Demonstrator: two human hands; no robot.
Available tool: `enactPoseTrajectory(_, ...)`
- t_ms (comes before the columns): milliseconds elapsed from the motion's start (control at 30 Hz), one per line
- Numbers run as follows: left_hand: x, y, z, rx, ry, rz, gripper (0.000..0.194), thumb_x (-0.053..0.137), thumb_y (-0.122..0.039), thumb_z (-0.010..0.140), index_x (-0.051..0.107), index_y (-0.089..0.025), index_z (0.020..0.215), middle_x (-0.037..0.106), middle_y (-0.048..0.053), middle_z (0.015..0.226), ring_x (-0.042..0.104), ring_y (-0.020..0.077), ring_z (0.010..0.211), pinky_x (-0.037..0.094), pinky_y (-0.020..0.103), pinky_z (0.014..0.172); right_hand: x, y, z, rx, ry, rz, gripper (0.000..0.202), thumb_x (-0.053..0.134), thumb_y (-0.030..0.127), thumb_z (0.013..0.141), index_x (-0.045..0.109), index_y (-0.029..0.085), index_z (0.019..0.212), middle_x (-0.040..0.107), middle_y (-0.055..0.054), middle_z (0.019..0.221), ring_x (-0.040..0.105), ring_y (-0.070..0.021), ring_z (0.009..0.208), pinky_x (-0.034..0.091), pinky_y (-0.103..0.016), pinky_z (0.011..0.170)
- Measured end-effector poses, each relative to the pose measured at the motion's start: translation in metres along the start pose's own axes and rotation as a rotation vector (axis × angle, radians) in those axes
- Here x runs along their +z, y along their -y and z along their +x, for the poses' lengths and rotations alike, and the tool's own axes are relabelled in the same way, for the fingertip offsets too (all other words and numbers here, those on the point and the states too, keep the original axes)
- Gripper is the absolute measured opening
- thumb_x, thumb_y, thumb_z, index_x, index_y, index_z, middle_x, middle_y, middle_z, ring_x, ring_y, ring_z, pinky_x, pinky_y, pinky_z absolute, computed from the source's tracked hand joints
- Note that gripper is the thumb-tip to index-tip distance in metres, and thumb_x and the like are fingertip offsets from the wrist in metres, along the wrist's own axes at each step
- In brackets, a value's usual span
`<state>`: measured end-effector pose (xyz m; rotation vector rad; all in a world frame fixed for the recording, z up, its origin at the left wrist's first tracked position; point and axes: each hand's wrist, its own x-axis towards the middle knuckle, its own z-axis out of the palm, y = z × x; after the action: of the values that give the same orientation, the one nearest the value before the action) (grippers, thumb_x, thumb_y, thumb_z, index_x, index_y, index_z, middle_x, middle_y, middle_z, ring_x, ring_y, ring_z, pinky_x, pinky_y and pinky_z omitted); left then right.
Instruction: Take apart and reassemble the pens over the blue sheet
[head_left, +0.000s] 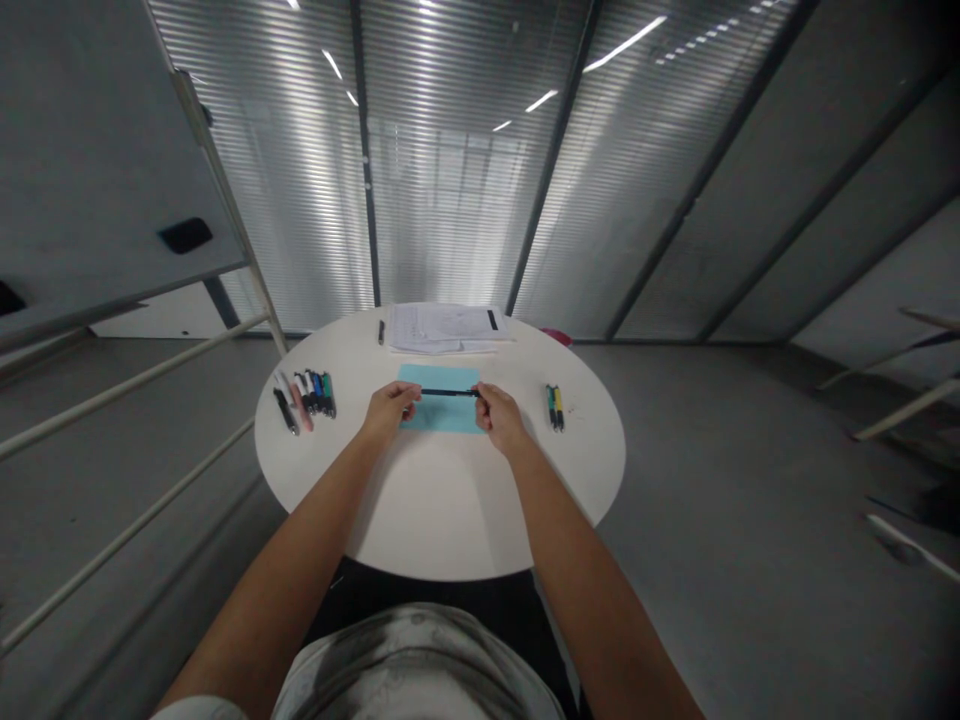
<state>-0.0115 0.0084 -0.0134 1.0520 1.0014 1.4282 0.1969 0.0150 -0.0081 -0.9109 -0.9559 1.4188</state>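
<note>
Both my hands hold one dark pen (pixel 448 393) level over a light blue sheet (pixel 442 418) on the round white table. Its left end is pinched in the fingers of my left hand (pixel 391 408). The fingers of my right hand (pixel 498 412) are closed on the other end. Part of the pen is hidden by my fingers at each end. To the left lies a group of several pens (pixel 315 392) in different colours. Two pens, a green one (pixel 551 408) and a yellow one (pixel 559 409), lie to the right of my right hand.
A stack of printed papers (pixel 442 328) lies at the back of the white table (pixel 442 520), with a small dark pen-like object (pixel 381 332) beside it. A whiteboard on a metal frame (pixel 247 240) stands at the left. Blinds (pixel 450 200) rise behind the table.
</note>
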Motion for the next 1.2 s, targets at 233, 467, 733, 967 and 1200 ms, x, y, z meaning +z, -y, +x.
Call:
enactPoseTrajectory(233,-0.0021,0.0014,0.0018,0.007,-0.038,0.048,0.029,0.073,-0.04,0.062,0.062,-0.015,0.071,0.06,0.003,0.07,0.045,0.0072,0.046,0.03,0.023,0.044,0.0013,-0.0038,0.0019,-0.008,0.013,-0.021,0.037,0.074,0.045,0.062,0.054,0.019,0.079,0.048,0.008,0.051,0.033,-0.0029,0.034,0.019,-0.017,0.033)
enactPoseTrajectory(467,-0.0051,0.0048,0.0038,0.051,-0.061,0.077,0.028,0.073,-0.04,0.062,0.062,-0.014,0.067,0.059,0.002,0.062,0.046,0.0083,0.049,0.035,0.024,0.049,0.0044,-0.0038,-0.0004,0.011,0.031,-0.029,0.038,0.073,0.047,0.062,0.055,0.021,0.082,0.052,0.007,0.056,0.043,-0.006,0.043,0.029,-0.017,0.039)
enactPoseTrajectory(733,-0.005,0.007,0.0061,0.052,-0.112,0.07,0.026,0.073,-0.038,0.06,0.064,-0.014,0.065,0.061,0.003,0.063,0.047,0.0092,0.052,0.038,0.025,0.053,0.0053,0.0003,-0.0045,0.004,0.068,-0.059,0.034,0.07,0.046,0.065,0.057,0.021,0.083,0.054,0.004,0.064,0.051,-0.0091,0.056,0.037,-0.02,0.046)
enactPoseTrajectory(967,-0.0045,0.0047,0.0045,0.063,-0.101,0.019,0.029,0.075,-0.039,0.061,0.062,-0.014,0.065,0.06,0.003,0.063,0.047,0.0087,0.052,0.038,0.024,0.052,0.0063,-0.0011,-0.0035,0.018,-0.012,-0.096,0.042,0.066,0.041,0.067,0.052,0.026,0.103,0.061,0.004,0.072,0.052,-0.0087,0.049,0.035,-0.019,0.041)
enactPoseTrajectory(1200,-0.0017,0.0016,0.0034,0.057,-0.074,-0.009,0.029,0.076,-0.039,0.059,0.063,-0.014,0.067,0.059,0.002,0.063,0.047,0.0085,0.051,0.037,0.024,0.052,0.0076,-0.0056,-0.0014,-0.019,-0.015,-0.184,0.035,0.062,0.052,0.072,0.053,0.021,0.087,0.044,0.01,0.045,0.036,-0.0056,0.033,0.028,-0.018,0.035)
